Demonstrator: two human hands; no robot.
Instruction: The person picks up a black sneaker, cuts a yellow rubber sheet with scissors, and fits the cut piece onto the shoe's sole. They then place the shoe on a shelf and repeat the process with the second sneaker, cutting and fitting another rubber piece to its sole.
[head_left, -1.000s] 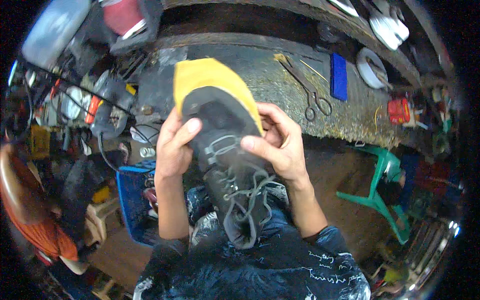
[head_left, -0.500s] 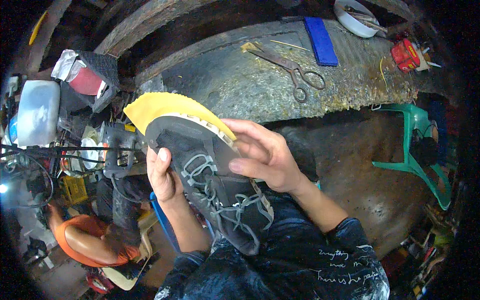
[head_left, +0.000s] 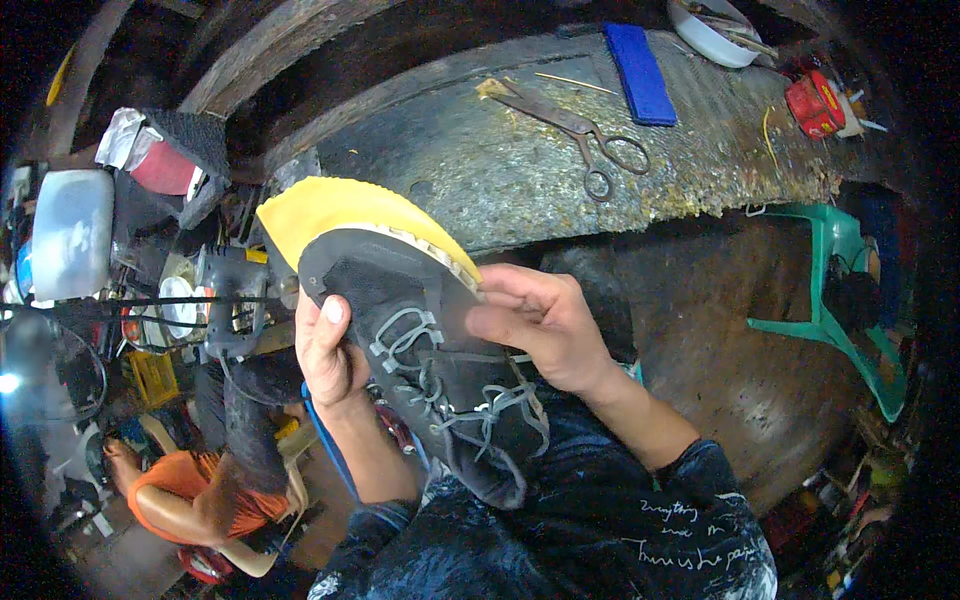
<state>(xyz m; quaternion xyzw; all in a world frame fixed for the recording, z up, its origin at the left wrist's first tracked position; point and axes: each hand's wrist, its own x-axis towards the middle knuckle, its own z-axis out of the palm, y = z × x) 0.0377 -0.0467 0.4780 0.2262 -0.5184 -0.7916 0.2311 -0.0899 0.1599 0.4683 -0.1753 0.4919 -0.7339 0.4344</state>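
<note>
A black shoe point(head_left: 400, 270) with grey laces point(head_left: 455, 415) lies tilted in front of me, its toe pointing away. Along the toe, outside the pale sole edge, runs a curved yellow strip point(head_left: 350, 205) with a notched rim. My left hand point(head_left: 335, 350) is wrapped round the shoe's left side, thumb on the upper and its other fingers hidden beneath. At the strip's right end, my right hand point(head_left: 555, 330) is closed, fingertips on the yellow edge. Its thumb is slightly blurred beside the upper.
On the worn bench point(head_left: 400, 180) ahead lie scissors point(head_left: 585, 125) and a blue block point(head_left: 640, 75). A white bowl point(head_left: 715, 40) of tools and a red can point(head_left: 815, 105) stand at the far right. A green plastic stool point(head_left: 825, 270) is at right; a person in orange point(head_left: 190, 495) sits at lower left.
My right hand has shifted slightly outward to the right, its thumb lifting off the upper toward the shoe's edge. The left hand keeps its hold. At lower left, the person in orange has changed posture.
</note>
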